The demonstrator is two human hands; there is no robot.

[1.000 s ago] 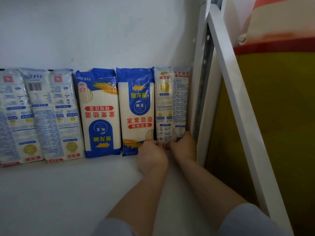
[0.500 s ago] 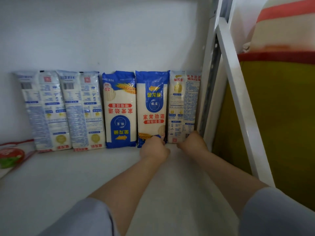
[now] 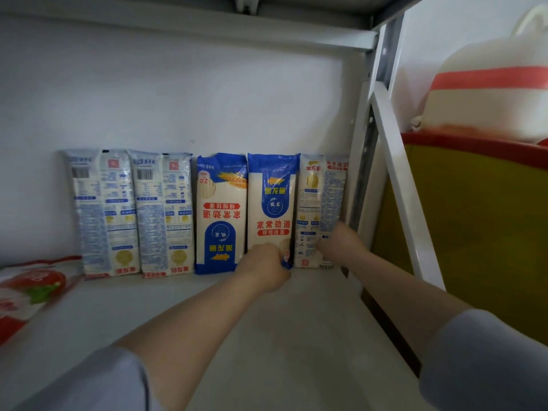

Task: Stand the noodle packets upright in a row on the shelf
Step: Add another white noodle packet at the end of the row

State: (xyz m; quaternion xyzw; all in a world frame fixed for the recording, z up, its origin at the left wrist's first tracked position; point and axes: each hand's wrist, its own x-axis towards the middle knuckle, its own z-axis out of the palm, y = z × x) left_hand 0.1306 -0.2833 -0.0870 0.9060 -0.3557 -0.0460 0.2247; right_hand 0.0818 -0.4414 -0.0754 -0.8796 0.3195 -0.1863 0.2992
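Several noodle packets stand upright in a row against the back wall of the white shelf (image 3: 267, 327). Two white-and-blue packets (image 3: 106, 212) (image 3: 164, 215) are on the left, both showing their backs. Two blue-fronted packets (image 3: 221, 215) (image 3: 271, 203) follow, then a white packet (image 3: 318, 203) at the far right beside the shelf post. My left hand (image 3: 264, 268) grips the bottom corner of the second blue packet. My right hand (image 3: 341, 241) is pressed against the lower right side of the rightmost packet; its fingers are hidden.
A red-and-white packet (image 3: 26, 292) lies flat at the shelf's left edge. The white metal post and slanted rail (image 3: 397, 179) bound the shelf on the right. Beyond them stand a yellow bin with a red rim (image 3: 474, 232) and a white bag with a red stripe (image 3: 486, 93).
The view has pulled back and up, showing the whole row and the shelf above. My right hand has risen a little along the rightmost packet; my left stays at the blue packet's bottom.
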